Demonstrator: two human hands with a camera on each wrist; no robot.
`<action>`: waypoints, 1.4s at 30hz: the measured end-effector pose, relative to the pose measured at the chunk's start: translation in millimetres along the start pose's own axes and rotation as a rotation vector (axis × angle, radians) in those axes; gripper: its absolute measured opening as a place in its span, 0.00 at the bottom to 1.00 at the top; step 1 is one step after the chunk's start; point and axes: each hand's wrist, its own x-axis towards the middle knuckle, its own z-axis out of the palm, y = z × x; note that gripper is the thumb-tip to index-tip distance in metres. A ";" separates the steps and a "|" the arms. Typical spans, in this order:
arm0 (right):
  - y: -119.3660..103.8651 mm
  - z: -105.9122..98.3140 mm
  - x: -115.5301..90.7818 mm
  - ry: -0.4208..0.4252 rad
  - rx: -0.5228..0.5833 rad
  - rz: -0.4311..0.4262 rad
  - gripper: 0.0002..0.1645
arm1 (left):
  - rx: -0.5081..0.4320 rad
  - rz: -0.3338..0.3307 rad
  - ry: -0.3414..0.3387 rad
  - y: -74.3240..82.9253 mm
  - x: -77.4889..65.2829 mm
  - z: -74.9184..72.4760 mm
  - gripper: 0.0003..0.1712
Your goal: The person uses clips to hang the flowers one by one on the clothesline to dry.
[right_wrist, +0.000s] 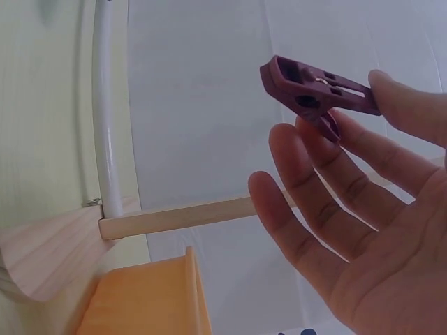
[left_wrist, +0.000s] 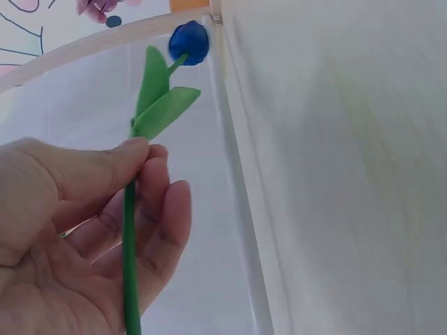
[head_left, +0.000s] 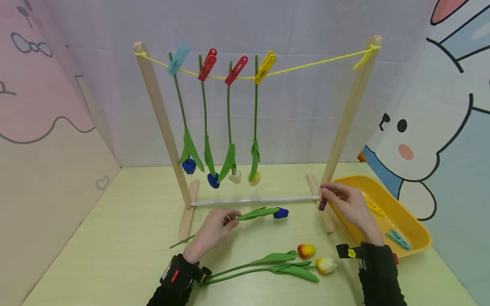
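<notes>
My left hand [head_left: 216, 229] pinches the green stem of a blue artificial tulip [head_left: 281, 213] between thumb and fingertips, just below the leaves. In the left wrist view the flower head [left_wrist: 188, 43] points up and away. A dark maroon clothespin [right_wrist: 307, 87] is held in my right hand [head_left: 350, 205] by its handle end, near the right post. Above, a yellow string [head_left: 317, 63] carries several tulips hanging head down, each clipped by a clothespin: light blue [head_left: 178, 58], two red [head_left: 207, 64] and a yellow one [head_left: 265, 67].
A red-yellow tulip [head_left: 306, 250] and a white-yellow tulip [head_left: 326, 265] lie on the table in front. At right, an orange-yellow basin [head_left: 421, 229] holds yellow [head_left: 376, 208] and teal clothespins [head_left: 398, 239]. Wooden posts [head_left: 162, 123] and a white bar [head_left: 254, 200] form the frame.
</notes>
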 end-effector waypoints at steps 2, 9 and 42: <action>0.3 0.0 -0.3 0.000 0.000 0.002 0.21 | -0.017 -0.016 0.049 1.4 -0.1 0.3 0.09; 1.3 0.2 -0.5 0.006 -0.006 0.008 0.22 | -0.054 -0.042 0.191 4.7 -1.1 0.0 0.10; -0.3 -0.8 -1.5 0.005 -0.007 0.006 0.21 | 0.680 0.444 0.731 1.8 0.0 1.5 0.08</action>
